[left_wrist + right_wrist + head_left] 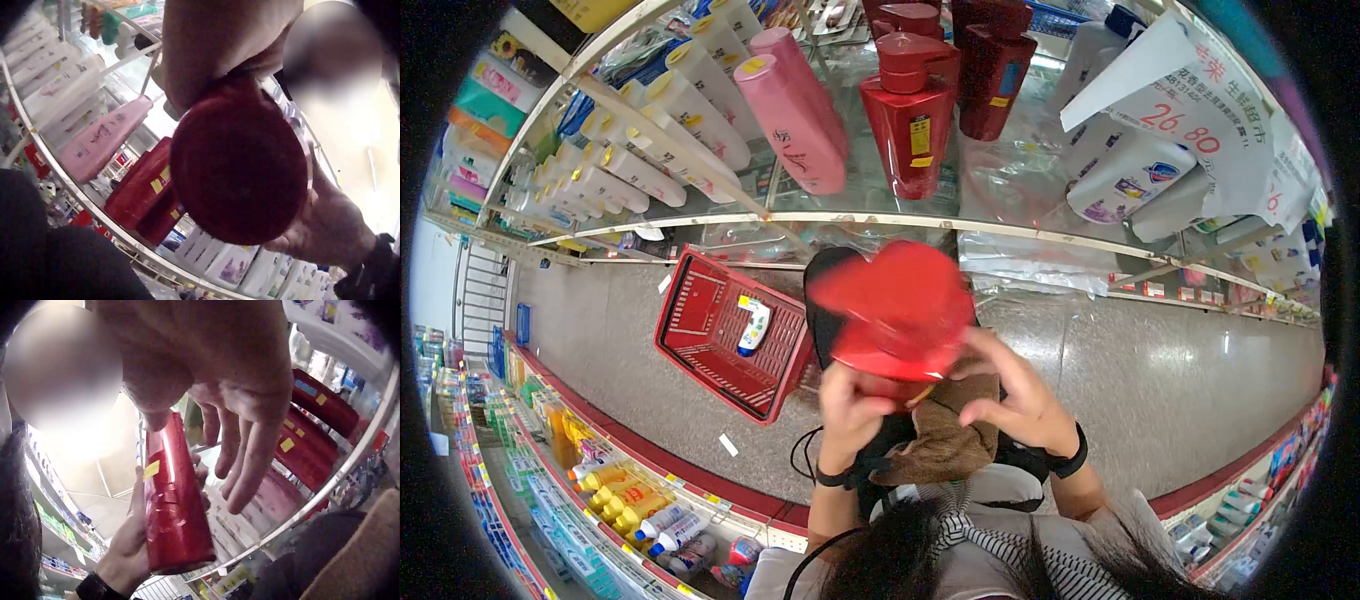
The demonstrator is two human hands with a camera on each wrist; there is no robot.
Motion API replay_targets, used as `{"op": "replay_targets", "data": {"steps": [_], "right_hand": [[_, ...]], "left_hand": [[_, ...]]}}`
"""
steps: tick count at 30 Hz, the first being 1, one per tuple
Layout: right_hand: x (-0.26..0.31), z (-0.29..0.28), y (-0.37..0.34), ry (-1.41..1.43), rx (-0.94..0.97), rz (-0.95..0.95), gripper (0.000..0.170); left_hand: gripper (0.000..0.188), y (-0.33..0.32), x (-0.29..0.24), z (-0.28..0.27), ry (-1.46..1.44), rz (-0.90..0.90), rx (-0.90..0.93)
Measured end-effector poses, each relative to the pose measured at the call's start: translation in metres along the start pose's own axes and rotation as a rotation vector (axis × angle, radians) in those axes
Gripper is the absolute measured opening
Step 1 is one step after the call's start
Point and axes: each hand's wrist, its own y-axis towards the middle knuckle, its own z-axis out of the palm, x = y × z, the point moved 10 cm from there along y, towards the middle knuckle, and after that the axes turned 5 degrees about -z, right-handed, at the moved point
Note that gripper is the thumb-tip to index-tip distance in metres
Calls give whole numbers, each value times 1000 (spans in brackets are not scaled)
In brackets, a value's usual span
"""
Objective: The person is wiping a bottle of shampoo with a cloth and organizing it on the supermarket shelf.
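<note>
A shiny red bottle (900, 310), blurred in the head view, is tilted in front of the person's body. The left hand (850, 415) grips it; in the right wrist view that hand (128, 544) lies behind the red bottle (178, 506), which has a yellow sticker. Its dark round end (240, 162) faces the left wrist camera, below the left hand (231, 44). Beside the bottle, the right hand (1020, 400) has its fingers spread and loosely bent. Its thumb is near the bottle's upper end in the right wrist view; whether they touch is unclear. The right hand (331, 219) also shows beyond the bottle.
A red basket (785, 385) with a white bottle (753, 325) inside stands on the floor, left of the person. Ahead, a glass shelf (830, 180) bears pink bottles (795, 130), red pump bottles (908, 120) and white bottles. A price sheet (1190, 110) hangs at right. Stocked shelves stand behind.
</note>
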Motion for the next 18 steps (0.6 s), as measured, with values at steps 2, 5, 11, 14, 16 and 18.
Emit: {"op": "replay_targets", "data": {"steps": [2,5,11,14,16,18], "right_hand": [[11,3,-1,-267,-12,-58,45],[-11,-17,-34,-532,-136,-135,46],[-25,-77,-19,-443,-550,-145,50],[-2,-96,6,-603,-614,-311,54],[-13,-114,13,-772,-640,-204,48],[-3,-118,27,-819,-656,-362,46]], "left_hand": [[78,12,-25,38,-135,50,136],[75,24,-76,87,267,424,392],[61,56,-62,119,285,377,259],[63,78,-50,132,119,323,227],[61,88,-50,140,44,309,191],[59,101,-48,144,-31,295,157]]}}
